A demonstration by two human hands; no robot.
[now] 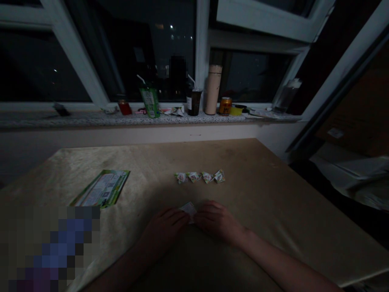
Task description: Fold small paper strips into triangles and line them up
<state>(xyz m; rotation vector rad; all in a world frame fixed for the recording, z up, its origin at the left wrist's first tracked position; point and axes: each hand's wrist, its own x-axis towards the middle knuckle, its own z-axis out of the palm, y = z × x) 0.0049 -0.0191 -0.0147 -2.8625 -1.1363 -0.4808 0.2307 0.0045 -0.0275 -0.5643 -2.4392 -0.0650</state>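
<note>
Between my hands lies a small pale piece of paper [189, 209], with one corner pointing toward the window. My left hand [170, 221] grips its left side, fingers together. At the right side, the curled fingers of my right hand [214, 218] hold the paper too; the thumbs and the paper's near edge are mostly hidden. Just beyond, several small folded papers [194, 177], green and white with print, form a row on the tan tablecloth [249, 190]. Further left is a flat green and white printed leaflet [105, 188].
Along the stone windowsill [170, 118] stand a green drink cup with a straw [150, 101], a dark cup [193, 102], a pink thermos [213, 90], an orange jar [225, 106] and a small red jar [124, 106]. A blurred-out patch covers the lower left. The light is dim.
</note>
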